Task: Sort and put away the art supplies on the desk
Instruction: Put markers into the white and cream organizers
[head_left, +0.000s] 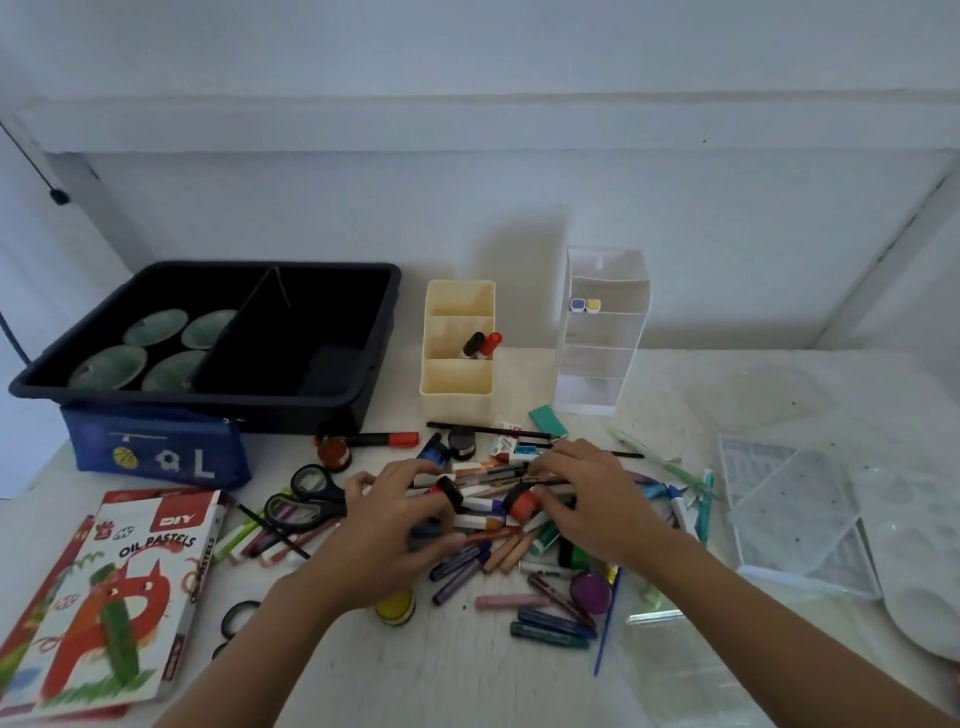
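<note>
Two bare forearms come in from the bottom edge, the left (291, 623) and the right (753, 613), and meet over the middle of the desk (467, 680). The left hand (384, 525) and right hand (597, 509) both have their fingers curled down onto a bundle of pens (493, 474) that lies crosswise on top of the heap. Each hand grips one end. The blur hides whether the bundle is lifted.

Under and around the hands spreads the pile of crayons and markers (498, 558). A red-lidded pot (523, 508) sits just beside the right thumb. A purple pot (590, 592) and a yellow pot (396, 608) lie on the near side of the pile. Black-handled scissors (304, 499) rest just left of the left hand. Nearer the left edge lies an oil pastels box (119, 597).

Behind the pile, a cream organiser (457, 400) stands upright with two markers (480, 345) in its middle compartment. To its right is a clear shelf organiser (602, 364) holding two small caps (585, 305) on an upper shelf. A teal eraser (548, 421) lies between them and the pile.

At the back left is a black tray (208, 401) with four green dishes (156, 327) in its left half. A blue pencil case (156, 452) leans against its front. On the right lie clear plastic boxes (795, 509) and a white palette (919, 571).
</note>
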